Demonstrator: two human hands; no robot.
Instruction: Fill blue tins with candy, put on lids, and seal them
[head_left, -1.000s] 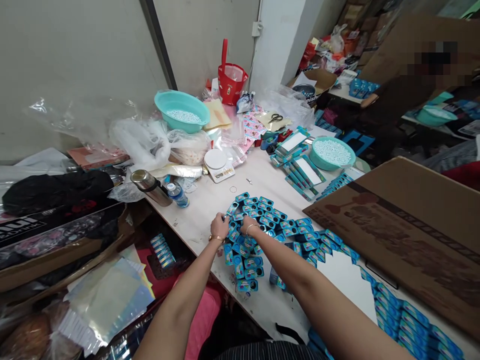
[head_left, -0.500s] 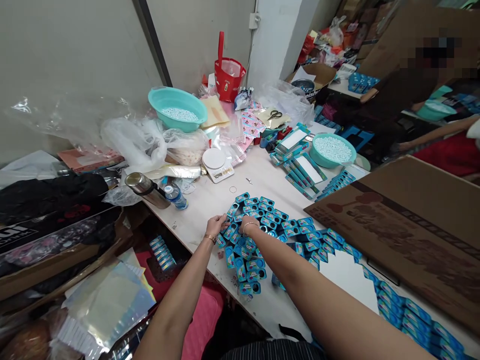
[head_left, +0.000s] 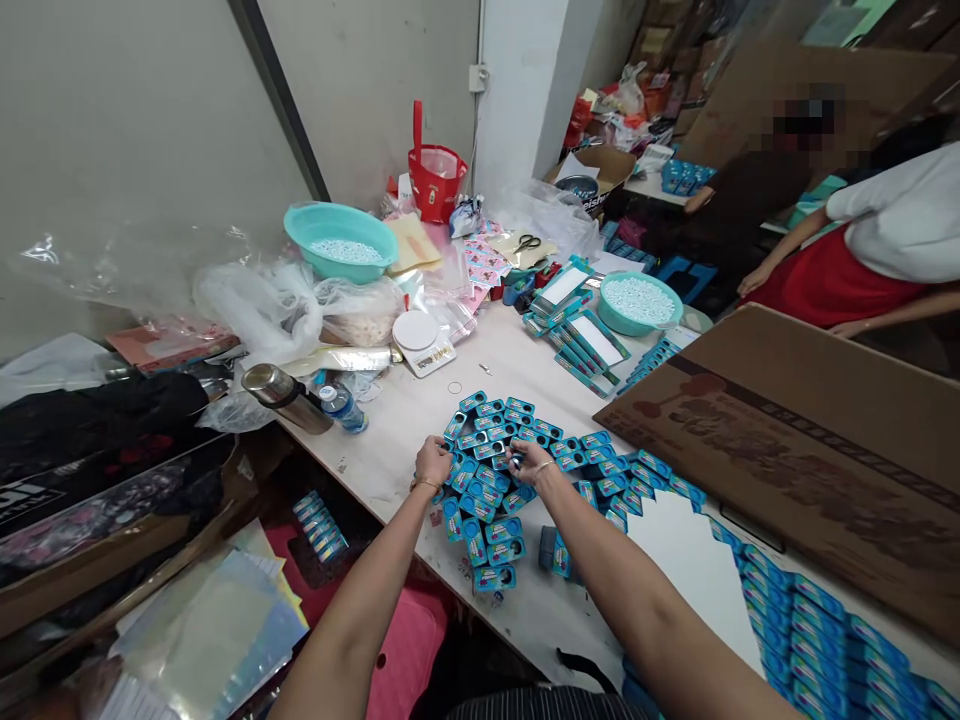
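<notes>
Many small blue boxes [head_left: 491, 497] with round dark windows are packed together on the table, most lying with their printed faces up. At the left edge of this cluster is my left hand [head_left: 433, 462], its fingers curled in against a small blue box. My right hand [head_left: 532, 463] is over the middle of the cluster, thumb and fingers pinched together. Something small and dark shows at its fingertips, too small to name. A bracelet circles each wrist.
Left of the boxes stand a steel flask [head_left: 285, 395], a water bottle [head_left: 343, 408] and a white scale [head_left: 424, 343]. Teal basins of white pieces [head_left: 641, 303] sit farther back. A large cardboard sheet [head_left: 795, 450] borders the right side. Two co-workers are beyond it.
My right hand has drawn back to the right, off the boxes it was reaching into, and its fingers now show. My left hand stays at the cluster's left edge. The view has shifted slightly.
</notes>
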